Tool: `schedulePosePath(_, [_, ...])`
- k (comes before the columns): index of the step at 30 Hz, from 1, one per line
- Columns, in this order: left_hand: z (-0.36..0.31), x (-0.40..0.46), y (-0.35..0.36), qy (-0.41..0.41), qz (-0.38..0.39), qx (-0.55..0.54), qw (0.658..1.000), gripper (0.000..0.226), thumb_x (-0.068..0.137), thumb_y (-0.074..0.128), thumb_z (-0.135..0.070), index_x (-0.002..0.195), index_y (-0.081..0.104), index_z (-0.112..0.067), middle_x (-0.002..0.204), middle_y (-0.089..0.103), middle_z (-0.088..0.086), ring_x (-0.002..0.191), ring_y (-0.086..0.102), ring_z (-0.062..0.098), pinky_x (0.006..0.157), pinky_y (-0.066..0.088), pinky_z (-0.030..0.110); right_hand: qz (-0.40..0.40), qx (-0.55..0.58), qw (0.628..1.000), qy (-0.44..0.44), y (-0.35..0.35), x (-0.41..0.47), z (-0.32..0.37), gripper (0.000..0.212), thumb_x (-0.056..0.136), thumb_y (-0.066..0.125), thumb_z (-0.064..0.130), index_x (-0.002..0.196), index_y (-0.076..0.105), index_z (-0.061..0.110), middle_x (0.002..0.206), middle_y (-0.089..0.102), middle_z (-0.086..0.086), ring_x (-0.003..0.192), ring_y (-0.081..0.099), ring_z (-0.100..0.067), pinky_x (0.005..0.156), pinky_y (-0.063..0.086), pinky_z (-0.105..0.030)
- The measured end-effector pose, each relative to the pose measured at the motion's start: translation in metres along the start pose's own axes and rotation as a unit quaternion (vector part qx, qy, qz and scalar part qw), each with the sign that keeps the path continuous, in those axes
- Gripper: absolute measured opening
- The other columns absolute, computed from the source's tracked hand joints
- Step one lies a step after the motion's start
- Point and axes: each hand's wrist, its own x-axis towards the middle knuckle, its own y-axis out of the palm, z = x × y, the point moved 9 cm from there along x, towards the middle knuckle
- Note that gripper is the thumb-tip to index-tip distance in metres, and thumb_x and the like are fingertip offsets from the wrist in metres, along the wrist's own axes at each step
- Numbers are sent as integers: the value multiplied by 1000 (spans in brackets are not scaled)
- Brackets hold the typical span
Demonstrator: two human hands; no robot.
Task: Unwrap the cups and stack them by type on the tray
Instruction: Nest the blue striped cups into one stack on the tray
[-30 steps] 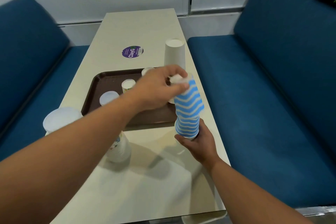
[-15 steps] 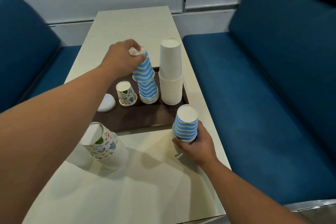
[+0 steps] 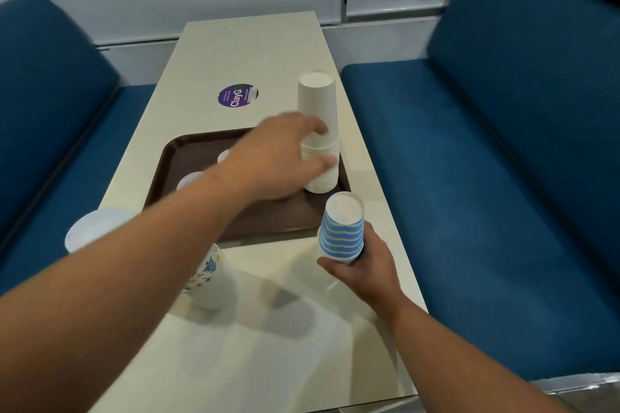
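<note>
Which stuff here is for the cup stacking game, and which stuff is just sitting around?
For the job:
- blue striped cups, held by the right hand
- white cup stack on the brown tray, with the left hand by it
- patterned cups on the table

Just lying about:
- purple sticker
- blue benches

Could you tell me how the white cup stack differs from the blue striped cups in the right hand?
The white cup stack is plain; the blue striped cups carry wavy stripes. The white stack stands on the tray, while the striped cups are held above the table by the right hand. The white stack is taller. Both are upside down, bases up.
</note>
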Motion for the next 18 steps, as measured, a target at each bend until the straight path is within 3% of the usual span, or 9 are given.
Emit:
schedulePosePath(3, [-20, -33, 47, -16, 55, -110, 992, 78, 75, 75, -48, 142, 39, -32, 131, 53, -13, 119, 52, 7, 101, 40, 24, 2, 2, 1000, 8, 0, -1, 0, 61, 57, 89, 46, 105, 52, 43, 95, 67, 22, 87, 62, 6, 69, 43, -8])
schedulePosePath(6, [-4, -50, 95, -75, 55, -227, 969, 98, 64, 87, -38, 145, 33, -30, 123, 54, -16, 117, 53, 3, 102, 41, 23, 10, 8, 1000, 19, 2, 0, -3, 62, 55, 81, 53, 110, 54, 41, 101, 68, 24, 91, 63, 5, 73, 50, -17])
schedulePosePath(9, [11, -60, 122, -91, 16, -309, 947, 77, 64, 89, -24, 123, 45, -47, 112, 60, -25, 103, 56, -9, 94, 45, 17, 20, 16, 999, 47, 4, 1, -5, 63, 51, 73, 56, 110, 53, 46, 102, 68, 22, 92, 64, 3, 73, 50, -19])
schedulePosePath(11, [15, -61, 127, -82, -5, -325, 942, 67, 68, 87, -20, 113, 47, -50, 110, 63, -24, 103, 58, -8, 91, 46, 17, 23, 5, 998, 54, 3, 1, -3, 61, 49, 68, 58, 106, 50, 48, 98, 67, 20, 89, 64, -1, 71, 49, -20])
schedulePosePath(14, [14, -60, 122, -65, -29, -348, 935, 62, 72, 85, -17, 114, 48, -47, 111, 64, -21, 105, 60, -4, 92, 46, 16, 18, 7, 999, 49, 2, 1, 0, 59, 47, 66, 62, 102, 49, 50, 94, 65, 21, 86, 62, -1, 67, 46, -16])
schedulePosePath(18, [12, -56, 115, -57, -34, -378, 924, 63, 74, 84, -15, 120, 48, -38, 115, 64, -17, 106, 61, -2, 92, 48, 17, 8, 3, 1000, 30, 2, 0, 1, 70, 54, 72, 63, 118, 56, 40, 101, 68, 21, 90, 64, 1, 67, 46, -11])
